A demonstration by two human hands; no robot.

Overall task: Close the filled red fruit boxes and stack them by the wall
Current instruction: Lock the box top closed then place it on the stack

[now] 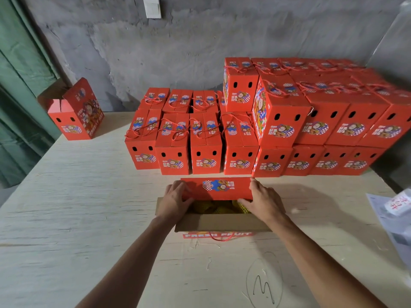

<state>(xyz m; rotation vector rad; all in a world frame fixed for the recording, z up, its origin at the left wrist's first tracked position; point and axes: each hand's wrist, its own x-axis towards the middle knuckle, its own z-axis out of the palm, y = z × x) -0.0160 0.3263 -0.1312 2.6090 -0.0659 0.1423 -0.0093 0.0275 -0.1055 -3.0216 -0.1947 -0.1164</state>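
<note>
Both hands hold the far red lid flap (216,188) of an open fruit box (222,223) that stands on the wooden table (89,207) just in front of the person. The left hand (175,201) grips the flap's left end, fingers laid over its printed top and thumb tucked under its near edge; the right hand (263,201) pinches the right end the same way, fingers on top, thumb beneath. The flap lies partly folded over the opening, and yellow foam-netted fruit (213,207) shows in the gap below it. The near flap (220,222) stands up, its plain brown inside facing the camera, and a red cord handle (220,238) hangs just below it, over the "FRESH FRUIT" lettering. Just beyond the box, a row of closed red boxes (189,150) with cord handles sits on the table toward the grey wall (178,52); to the right, a two-high stack of boxes (322,121) reaches farther back. A lone open box (75,112) stands at the far left of the table, well apart. Crumpled plastic sheeting (393,218) lies at the right edge, and a pencilled circle with a scribble (264,283) marks the near tabletop.
</note>
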